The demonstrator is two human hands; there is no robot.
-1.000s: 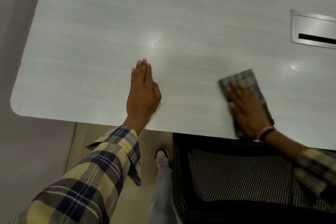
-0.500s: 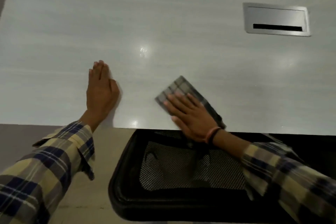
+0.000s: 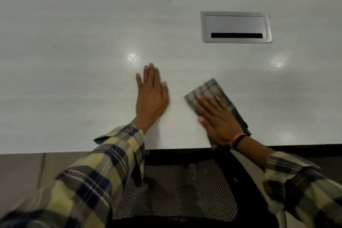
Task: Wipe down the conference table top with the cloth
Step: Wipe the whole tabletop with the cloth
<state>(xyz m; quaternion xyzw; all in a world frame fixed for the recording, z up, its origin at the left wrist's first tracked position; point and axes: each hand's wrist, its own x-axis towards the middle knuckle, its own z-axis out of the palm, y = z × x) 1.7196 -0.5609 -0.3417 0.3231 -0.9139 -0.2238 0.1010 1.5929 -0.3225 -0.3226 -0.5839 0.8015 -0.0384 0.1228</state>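
Note:
The pale grey conference table top (image 3: 77,72) fills the upper part of the view. A folded grey checked cloth (image 3: 209,89) lies flat on it near the front edge. My right hand (image 3: 218,118) presses down on the cloth with straight, spread fingers; the cloth's near end is hidden under my palm and wrist. My left hand (image 3: 150,96) rests flat on the bare table top a short way left of the cloth, fingers straight and together.
A silver cable hatch (image 3: 236,27) with a dark slot is set into the table, beyond the cloth and to the right. A black mesh chair (image 3: 175,190) stands against the table's front edge below my hands. Beige floor (image 3: 22,170) shows at the lower left.
My right hand has slid the cloth to the right along the front edge, and my left hand has shifted rightward across the table top. The view has moved right, bringing the hatch closer to the centre.

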